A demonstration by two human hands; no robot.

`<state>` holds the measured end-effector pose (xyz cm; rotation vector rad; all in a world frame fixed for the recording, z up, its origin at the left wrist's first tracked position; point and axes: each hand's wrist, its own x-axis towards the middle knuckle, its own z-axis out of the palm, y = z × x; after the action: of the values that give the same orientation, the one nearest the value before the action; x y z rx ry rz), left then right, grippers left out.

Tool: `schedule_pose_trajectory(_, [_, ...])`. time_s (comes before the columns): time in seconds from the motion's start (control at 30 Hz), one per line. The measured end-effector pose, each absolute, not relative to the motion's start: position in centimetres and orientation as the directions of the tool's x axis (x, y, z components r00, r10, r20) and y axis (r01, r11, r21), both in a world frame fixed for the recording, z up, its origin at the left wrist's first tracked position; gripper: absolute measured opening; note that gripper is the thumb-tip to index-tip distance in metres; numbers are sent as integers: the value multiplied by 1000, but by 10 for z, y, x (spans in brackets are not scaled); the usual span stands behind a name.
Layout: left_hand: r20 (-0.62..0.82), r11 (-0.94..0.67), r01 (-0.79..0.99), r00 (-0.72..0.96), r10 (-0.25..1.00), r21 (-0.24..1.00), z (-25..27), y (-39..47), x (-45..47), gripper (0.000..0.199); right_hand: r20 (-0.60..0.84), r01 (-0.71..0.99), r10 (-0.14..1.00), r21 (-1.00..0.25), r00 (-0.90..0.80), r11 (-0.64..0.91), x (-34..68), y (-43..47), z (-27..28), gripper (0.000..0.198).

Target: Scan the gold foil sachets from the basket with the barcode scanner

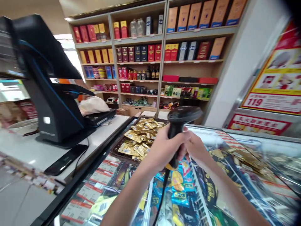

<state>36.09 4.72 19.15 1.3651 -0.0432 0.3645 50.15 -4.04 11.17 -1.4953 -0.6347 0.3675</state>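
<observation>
A black barcode scanner (pixel 184 113) with a yellow-trimmed handle end stands upright in front of me, above a glass-topped freezer. Its cable hangs down from the grip. My left hand (pixel 160 147) is wrapped round the handle, thumb across the near side. From the other side my right hand (pixel 195 146) closes against the same handle, its fingers partly hidden behind the left thumb. Just beyond my left hand, a dark woven tray (pixel 114 152) bears many gold foil packets (pixel 137 136). Blue ice-cream packs (pixel 183 182) lie under the glass below the scanner.
A black checkout terminal (pixel 56 84) stands on the white counter (pixel 110 128) at left, with a phone (pixel 66 160) near the edge. White wire dividers (pixel 199 194) split the freezer. Boxed bottles fill the back shelves (pixel 138 39). Red-and-yellow posters (pixel 277 78) hang at right.
</observation>
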Motion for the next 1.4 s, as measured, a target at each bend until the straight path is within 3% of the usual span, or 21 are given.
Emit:
schedule_pose_trajectory(0.13, [227, 134, -270, 936, 270, 954, 195, 50, 364, 15, 35, 22, 616, -999, 787, 29, 505, -78, 123, 42])
schedule_pose_trajectory(0.23, [225, 113, -266, 931, 287, 957, 194, 48, 368, 16, 69, 23, 623, -996, 779, 81, 514, -96, 135, 63])
schedule_pose_trajectory(0.37, [203, 89, -237, 936, 289, 967, 192, 46, 373, 17, 149, 102, 515, -988, 844, 118, 531, -109, 143, 80])
schedule_pose_trajectory(0.43, [187, 93, -224, 935, 300, 970, 191, 45, 374, 17, 195, 157, 466, -980, 863, 119, 539, -113, 142, 74])
schedule_pose_trajectory(0.63, [180, 97, -217, 938, 296, 971, 189, 41, 376, 16, 290, 276, 165, -955, 943, 106, 560, -121, 141, 53])
schedule_pose_trajectory(0.77, [166, 109, -205, 941, 296, 973, 185, 38, 380, 16, 332, 305, 157, -936, 930, 173, 565, -131, 146, 52])
schedule_pose_trajectory(1.03, [125, 95, -150, 966, 226, 984, 179, 31, 384, 20, 456, 447, 82, -888, 886, 113, 567, -138, 147, 50])
schedule_pose_trajectory(1.4, [148, 47, -161, 967, 205, 986, 176, 28, 384, 20, 444, 440, 2, -888, 896, 133, 587, -142, 142, 54])
